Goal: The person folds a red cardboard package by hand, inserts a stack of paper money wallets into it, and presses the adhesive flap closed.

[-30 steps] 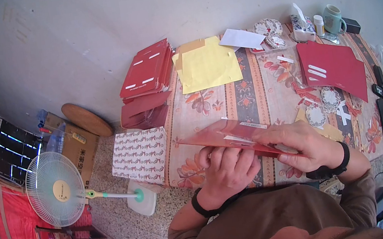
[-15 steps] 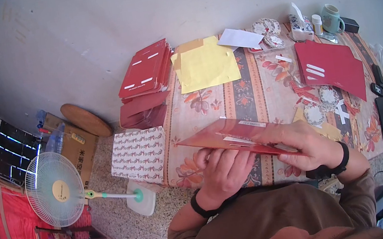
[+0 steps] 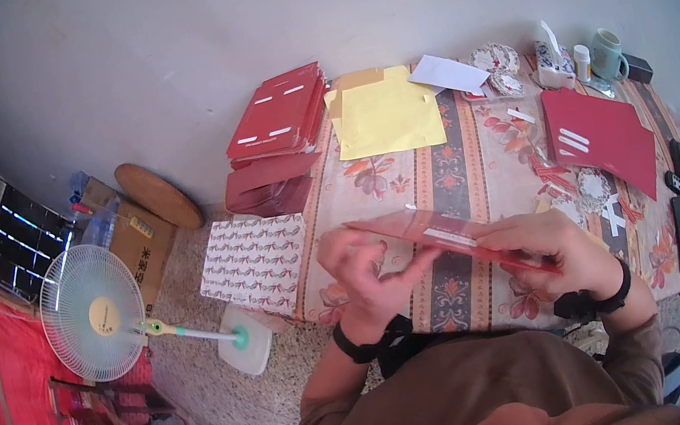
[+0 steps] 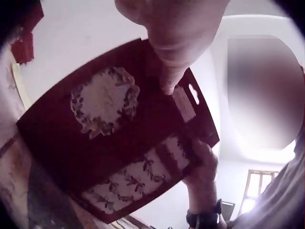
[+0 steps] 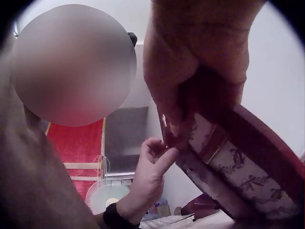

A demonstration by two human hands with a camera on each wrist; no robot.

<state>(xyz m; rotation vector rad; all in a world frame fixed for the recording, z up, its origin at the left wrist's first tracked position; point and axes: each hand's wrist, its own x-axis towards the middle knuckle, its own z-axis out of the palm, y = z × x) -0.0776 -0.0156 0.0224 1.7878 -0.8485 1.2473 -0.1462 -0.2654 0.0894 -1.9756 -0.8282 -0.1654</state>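
A flat, stiff red card gift bag (image 3: 439,228) is held up tilted over the near side of the table. Its face in the left wrist view has a wreath cut-out (image 4: 106,101), a ribbon-patterned strip (image 4: 127,183), a white label (image 4: 184,104) and a handle slot. My right hand (image 3: 547,247) grips it by the right end, thumb on the near side. At its left part is my left hand (image 3: 375,273), the thumb stretched out against the bag close to the label and the forefinger bent back away from it.
Stacked red cards (image 3: 277,112) lie far left, beside yellow sheets (image 3: 387,117) and a white paper (image 3: 448,71). Patterned paper (image 3: 251,265) overhangs the left edge. More red cards (image 3: 601,138), wreath cut-outs (image 3: 592,182), a mug (image 3: 606,54) and a fan (image 3: 100,314) are around.
My left hand's fingers have come away from beneath the bag and spread, leaving the thumb out against it. The bag has shifted slightly right and tilted; the head view has turned a little.
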